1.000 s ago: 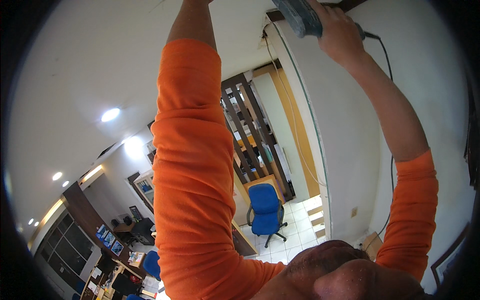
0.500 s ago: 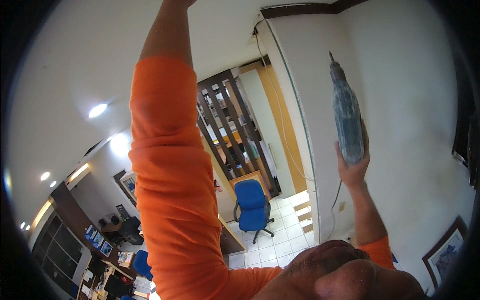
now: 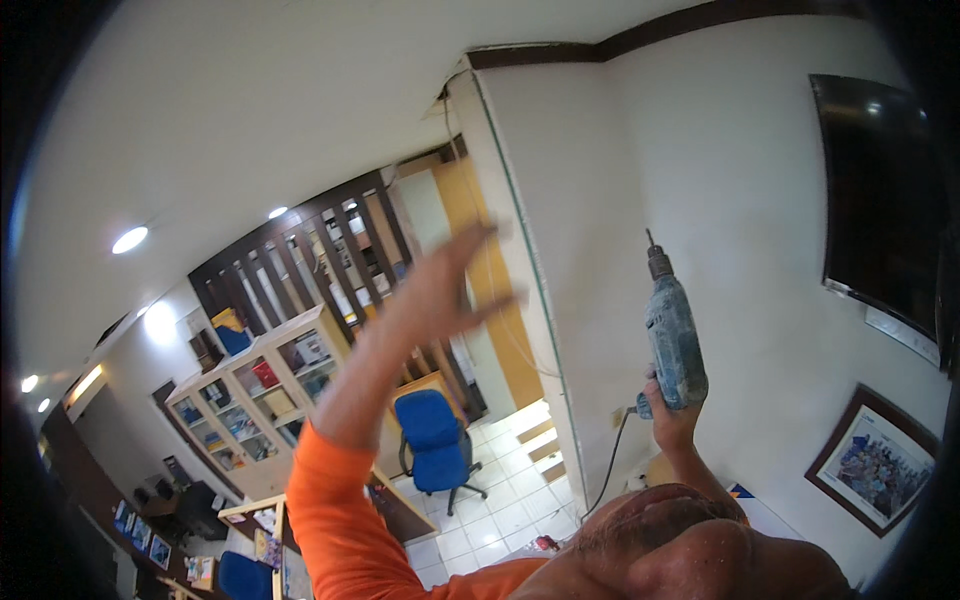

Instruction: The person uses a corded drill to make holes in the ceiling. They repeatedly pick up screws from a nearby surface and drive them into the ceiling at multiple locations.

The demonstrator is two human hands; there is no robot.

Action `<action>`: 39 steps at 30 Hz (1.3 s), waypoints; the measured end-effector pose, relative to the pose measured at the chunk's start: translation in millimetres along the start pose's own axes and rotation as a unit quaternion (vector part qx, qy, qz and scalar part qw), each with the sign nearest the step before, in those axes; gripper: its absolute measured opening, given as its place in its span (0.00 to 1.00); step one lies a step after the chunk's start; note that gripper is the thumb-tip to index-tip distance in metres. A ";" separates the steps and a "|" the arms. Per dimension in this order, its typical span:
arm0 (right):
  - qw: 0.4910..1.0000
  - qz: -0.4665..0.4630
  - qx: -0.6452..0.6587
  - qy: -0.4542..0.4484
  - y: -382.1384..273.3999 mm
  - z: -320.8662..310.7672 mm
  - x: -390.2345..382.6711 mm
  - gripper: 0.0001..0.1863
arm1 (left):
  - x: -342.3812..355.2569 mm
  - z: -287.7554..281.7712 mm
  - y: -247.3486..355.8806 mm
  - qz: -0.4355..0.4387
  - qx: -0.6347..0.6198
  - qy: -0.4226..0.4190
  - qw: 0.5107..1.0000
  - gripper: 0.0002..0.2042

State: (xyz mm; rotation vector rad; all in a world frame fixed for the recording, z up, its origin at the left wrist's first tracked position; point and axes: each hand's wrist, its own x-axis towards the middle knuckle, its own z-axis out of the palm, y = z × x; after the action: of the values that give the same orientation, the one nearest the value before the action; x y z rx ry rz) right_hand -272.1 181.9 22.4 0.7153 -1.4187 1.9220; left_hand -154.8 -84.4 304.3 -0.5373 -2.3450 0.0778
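Observation:
My right hand (image 3: 677, 425) grips a dusty blue-grey power drill (image 3: 675, 340) from below, around its handle end. The drill points upward, with a thin bit (image 3: 650, 238) in its chuck, apart from the white wall behind. From the drill's lower end a dark cord (image 3: 612, 460) hangs down. My left hand (image 3: 445, 285) is raised in mid-air near the pillar's edge, somewhat blurred. Its thumb and fingers are spread, with nothing between them.
A white wall pillar (image 3: 540, 200) with a loose cable (image 3: 497, 270) stands ahead. On the right wall hang a black screen (image 3: 875, 190) and a framed photo (image 3: 875, 465). A blue office chair (image 3: 432, 435), a glass-door cabinet (image 3: 265, 400) and a dark slatted partition (image 3: 300, 265) stand beyond.
My left arm has come down from high overhead, bringing the hand into view. The drill in my right hand sits lower and tilts slightly differently. The view has shifted, showing more of the right wall.

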 end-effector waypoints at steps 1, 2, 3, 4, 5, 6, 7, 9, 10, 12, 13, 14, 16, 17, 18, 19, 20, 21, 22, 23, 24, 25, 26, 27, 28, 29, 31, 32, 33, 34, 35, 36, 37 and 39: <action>1.000 -0.013 -0.006 0.005 -2.2 -3.5 0.1 0.11 | -27.9 21.9 7.7 0.003 -0.039 -0.038 0.998 0.41; 1.000 0.001 0.012 -0.002 -6.8 -4.9 -0.6 0.10 | -58.6 35.6 18.4 0.001 -0.080 -0.060 0.995 0.40; 0.999 0.015 0.032 -0.011 -14.0 -6.0 -4.5 0.10 | -94.0 54.3 25.1 -0.041 -0.132 -0.081 0.987 0.40; 0.998 0.027 0.045 -0.017 -19.6 -8.7 -4.6 0.10 | -122.5 76.2 27.8 -0.109 -0.227 -0.105 0.962 0.39; 0.999 0.020 0.032 -0.033 -21.0 -11.3 -6.5 0.09 | -155.6 109.0 22.5 -0.165 -0.238 -0.110 0.951 0.38; 0.999 0.017 0.029 -0.029 -27.3 -14.0 -8.7 0.09 | -179.4 134.5 21.7 -0.213 -0.278 -0.144 0.925 0.38; 0.999 0.014 0.033 -0.026 -34.1 -13.2 -9.7 0.09 | -212.8 165.9 19.6 -0.267 -0.321 -0.136 0.898 0.38; 0.999 0.008 0.039 -0.019 -42.8 -16.7 -12.0 0.10 | -270.4 223.9 20.8 -0.343 -0.360 -0.138 0.857 0.41; 0.999 -0.001 0.031 -0.026 -45.4 -17.9 -13.3 0.11 | -303.5 252.4 26.8 -0.377 -0.362 -0.125 0.843 0.41; 0.999 -0.018 0.016 -0.037 -50.3 -21.5 -15.2 0.12 | -351.2 273.5 48.7 -0.400 -0.330 -0.130 0.845 0.43; 0.998 -0.042 -0.027 -0.050 -50.2 -27.8 -16.5 0.14 | -379.5 298.7 53.9 -0.405 -0.322 -0.135 0.845 0.43; 0.997 -0.044 -0.047 -0.048 -53.2 -31.5 -17.8 0.14 | -402.2 313.0 65.2 -0.433 -0.281 -0.149 0.843 0.43; 0.994 -0.041 -0.082 -0.052 -59.3 -31.1 -22.6 0.15 | -408.3 287.9 97.4 -0.436 -0.260 -0.135 0.851 0.40; 0.995 -0.038 -0.074 -0.046 -64.2 -28.4 -22.8 0.15 | -408.4 288.6 104.7 -0.439 -0.253 -0.135 0.852 0.40; 0.997 -0.030 -0.061 -0.045 -68.9 -26.5 -23.9 0.15 | -408.7 292.3 105.5 -0.438 -0.256 -0.135 0.851 0.41; 0.998 -0.021 -0.047 -0.043 -73.7 -24.6 -26.2 0.15 | -409.4 294.0 106.0 -0.434 -0.260 -0.138 0.851 0.41; 0.998 -0.018 -0.034 -0.045 -79.0 -23.3 -25.2 0.14 | -406.2 299.1 105.8 -0.430 -0.267 -0.138 0.851 0.41; 0.998 0.003 -0.035 -0.048 -88.5 -21.3 -26.4 0.14 | -403.5 301.5 107.5 -0.427 -0.273 -0.143 0.850 0.41; 0.997 -0.015 -0.057 -0.055 -90.4 -22.9 -24.7 0.15 | -404.3 304.2 110.0 -0.427 -0.276 -0.146 0.849 0.41; 0.994 -0.032 -0.079 -0.063 -91.9 -23.9 -21.9 0.15 | -403.3 306.8 111.4 -0.425 -0.279 -0.147 0.848 0.41; 0.991 -0.050 -0.099 -0.071 -93.7 -23.9 -19.5 0.15 | -405.1 306.7 112.4 -0.425 -0.280 -0.149 0.848 0.41; 0.992 -0.050 -0.096 -0.069 -95.9 -22.5 -18.2 0.15 | -404.7 307.0 112.4 -0.424 -0.282 -0.148 0.847 0.41; 0.992 -0.048 -0.096 -0.068 -98.3 -22.6 -20.5 0.15 | -405.2 308.4 114.2 -0.422 -0.287 -0.151 0.847 0.41; 0.992 -0.046 -0.095 -0.067 -101.0 -22.4 -21.7 0.15 | -405.6 309.3 114.3 -0.419 -0.291 -0.151 0.847 0.41; 0.991 -0.060 -0.097 -0.064 -103.7 -21.9 -21.5 0.15 | -404.7 310.5 115.0 -0.415 -0.295 -0.151 0.847 0.41; 0.991 -0.071 -0.100 -0.061 -105.2 -21.3 -21.4 0.15 | -404.5 311.3 115.8 -0.413 -0.299 -0.154 0.846 0.41; 0.989 -0.081 -0.105 -0.060 -109.8 -19.1 -22.2 0.16 | -406.7 310.5 117.3 -0.412 -0.303 -0.158 0.845 0.41; 0.989 -0.079 -0.107 -0.060 -113.1 -18.6 -23.1 0.16 | -406.5 309.9 117.3 -0.410 -0.307 -0.159 0.844 0.41; 0.989 -0.077 -0.110 -0.060 -115.7 -18.3 -23.9 0.16 | -406.6 310.1 118.5 -0.409 -0.310 -0.162 0.843 0.41; 0.992 -0.058 -0.096 -0.057 -116.3 -18.0 -25.6 0.16 | -405.9 309.7 119.8 -0.409 -0.313 -0.163 0.842 0.41; 0.994 -0.041 -0.083 -0.053 -116.3 -17.5 -28.0 0.16 | -406.4 309.4 120.2 -0.407 -0.317 -0.165 0.841 0.41; 0.996 -0.024 -0.070 -0.048 -116.6 -18.1 -29.9 0.16 | -406.4 309.7 120.8 -0.405 -0.321 -0.168 0.840 0.41; 0.996 -0.009 -0.068 -0.049 -117.3 -19.8 -30.9 0.16 | -404.6 310.8 121.7 -0.402 -0.326 -0.170 0.839 0.41; 0.997 0.019 -0.051 -0.053 -116.2 -19.9 -31.1 0.16 | -405.2 310.4 121.6 -0.402 -0.328 -0.169 0.838 0.41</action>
State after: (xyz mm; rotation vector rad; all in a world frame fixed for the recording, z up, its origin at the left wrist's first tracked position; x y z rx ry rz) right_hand -164.9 220.7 65.5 0.7564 -1.5944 1.8496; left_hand -52.4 -106.4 -209.8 0.2333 -2.7223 -1.1366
